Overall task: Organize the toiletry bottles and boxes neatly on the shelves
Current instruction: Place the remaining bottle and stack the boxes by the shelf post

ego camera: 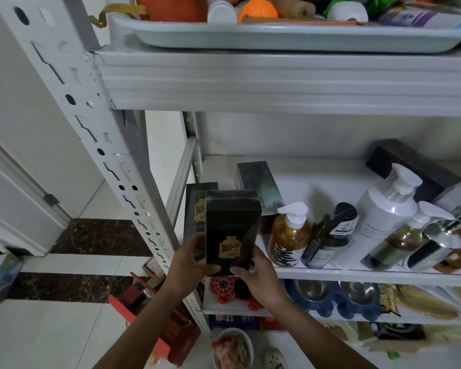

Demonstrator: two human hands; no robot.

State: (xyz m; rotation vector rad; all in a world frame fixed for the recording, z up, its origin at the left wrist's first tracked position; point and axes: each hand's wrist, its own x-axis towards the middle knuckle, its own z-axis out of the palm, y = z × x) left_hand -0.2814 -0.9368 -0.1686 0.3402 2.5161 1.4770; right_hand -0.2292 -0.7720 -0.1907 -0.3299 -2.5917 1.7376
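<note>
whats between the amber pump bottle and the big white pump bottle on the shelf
A dark green bottle with a black top stands between the amber pump bottle and the big white pump bottle, in the head view.

Head camera looks forward and down, close to the shelf (pixel 357 274).

We see soft, even indoor light, fairly bright, with faint, diffuse shadows; the space under the upper shelf (pixel 277 83) sits a little dimmer. Glare glints on the chrome bottle (pixel 437 245). The wide lens bends the upright post (pixel 91 134), the corners smear, and the black box (pixel 232 230) looks slightly blurred.
</note>
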